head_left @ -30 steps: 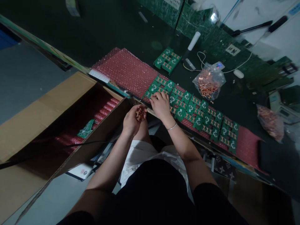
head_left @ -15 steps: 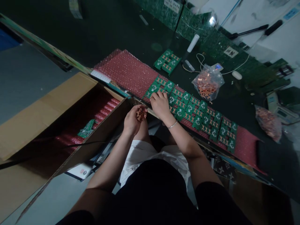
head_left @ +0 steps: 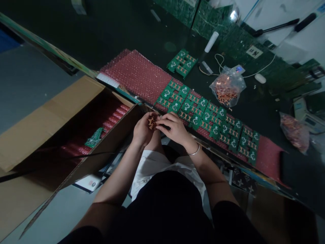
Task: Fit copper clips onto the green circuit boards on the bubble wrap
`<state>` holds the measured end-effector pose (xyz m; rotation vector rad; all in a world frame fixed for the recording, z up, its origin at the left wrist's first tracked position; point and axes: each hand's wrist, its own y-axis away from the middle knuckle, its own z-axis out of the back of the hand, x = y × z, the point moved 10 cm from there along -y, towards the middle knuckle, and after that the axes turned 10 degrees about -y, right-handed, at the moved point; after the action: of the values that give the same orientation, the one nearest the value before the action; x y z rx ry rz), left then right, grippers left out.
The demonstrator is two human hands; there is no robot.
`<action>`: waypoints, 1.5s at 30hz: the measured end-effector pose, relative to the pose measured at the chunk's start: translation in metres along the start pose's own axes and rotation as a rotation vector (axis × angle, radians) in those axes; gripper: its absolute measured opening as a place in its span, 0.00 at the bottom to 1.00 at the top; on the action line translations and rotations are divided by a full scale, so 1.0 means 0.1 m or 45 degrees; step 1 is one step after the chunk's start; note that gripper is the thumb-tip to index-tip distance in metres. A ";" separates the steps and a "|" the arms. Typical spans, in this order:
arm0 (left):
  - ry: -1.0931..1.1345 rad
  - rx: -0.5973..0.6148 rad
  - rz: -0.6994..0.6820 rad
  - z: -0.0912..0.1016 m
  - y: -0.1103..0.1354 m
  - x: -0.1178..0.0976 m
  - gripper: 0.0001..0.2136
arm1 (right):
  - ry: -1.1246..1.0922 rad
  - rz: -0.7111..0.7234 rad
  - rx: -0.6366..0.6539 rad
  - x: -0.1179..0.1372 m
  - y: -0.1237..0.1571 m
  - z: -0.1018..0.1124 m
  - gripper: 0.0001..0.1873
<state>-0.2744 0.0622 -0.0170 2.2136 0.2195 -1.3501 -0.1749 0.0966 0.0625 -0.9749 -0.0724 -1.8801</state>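
Cupped in my left hand point(head_left: 142, 130) is a small heap of copper pieces point(head_left: 151, 123), just off the table's front edge. My right hand point(head_left: 175, 128) has its thumb and fingertips pinched together at that heap; whether a piece is between them is too small to make out. Beyond the hands, a row of green circuit boards point(head_left: 194, 107) with copper pieces on them lies on pink bubble wrap point(head_left: 138, 76). The nearest board point(head_left: 171, 96) at the row's left end is just past my right fingers. Another green board point(head_left: 182, 63) lies apart, behind the row.
A clear bag of copper pieces point(head_left: 227, 88) lies behind the row, with a second bag point(head_left: 294, 132) at right. A cardboard box point(head_left: 50, 98) stands open at left, holding pink-wrapped bundles and a green board point(head_left: 94, 138). A white cable point(head_left: 264, 70) crosses the table's back.
My right hand has come back from the leftmost board in the row to the copper pieces in my left hand. My left hand has stayed nearly in place.
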 end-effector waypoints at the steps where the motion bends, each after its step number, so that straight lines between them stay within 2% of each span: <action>1: 0.060 0.027 0.037 -0.03 0.00 0.03 0.11 | -0.025 0.021 -0.018 0.01 0.00 0.02 0.10; 4: 0.180 0.072 0.097 -0.10 0.01 0.08 0.12 | -0.123 0.033 -0.131 0.04 0.00 0.12 0.09; 8: 0.106 0.100 0.067 -0.14 0.04 0.08 0.10 | -0.163 -0.081 -0.375 -0.03 0.06 0.26 0.08; 10: 0.081 0.110 0.039 -0.13 0.04 0.08 0.10 | -0.166 -0.091 -0.432 -0.04 0.09 0.27 0.09; 13: 0.059 0.086 0.000 -0.07 0.01 0.08 0.10 | -0.064 -0.076 -0.369 -0.01 0.09 0.23 0.08; 16: -0.014 0.083 -0.015 0.00 -0.02 0.08 0.09 | 0.080 -0.046 -0.215 0.04 0.05 0.18 0.09; 19: -0.078 0.117 -0.017 0.02 -0.04 0.07 0.08 | 0.081 0.048 -0.033 0.11 -0.01 0.11 0.12; 21: -0.095 0.110 -0.004 0.04 -0.05 0.08 0.08 | 0.055 0.090 0.022 0.12 -0.05 0.08 0.13; 24: -0.038 0.005 -0.028 0.12 -0.09 0.08 0.07 | 0.045 0.081 -0.057 0.01 -0.17 0.11 0.12; 28: 0.006 -0.074 -0.044 0.18 -0.11 0.09 0.09 | 0.184 -0.082 -0.221 -0.37 -0.39 0.14 0.13; 32: 0.014 -0.064 -0.014 0.20 -0.10 0.11 0.09 | 0.309 -0.134 -0.193 -0.60 -0.56 0.02 0.14; 37: 0.015 -0.093 -0.005 0.26 -0.10 0.10 0.09 | 0.356 -0.156 -0.188 -0.69 -0.59 -0.07 0.14; 45: 0.039 -0.072 0.018 0.23 -0.10 0.12 0.08 | 0.430 -0.171 -0.157 -0.66 -0.62 -0.11 0.16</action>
<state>-0.2905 0.0574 -0.0397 2.1860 0.2498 -1.2869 -0.2169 0.1725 0.0334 -0.7355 0.1855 -2.1699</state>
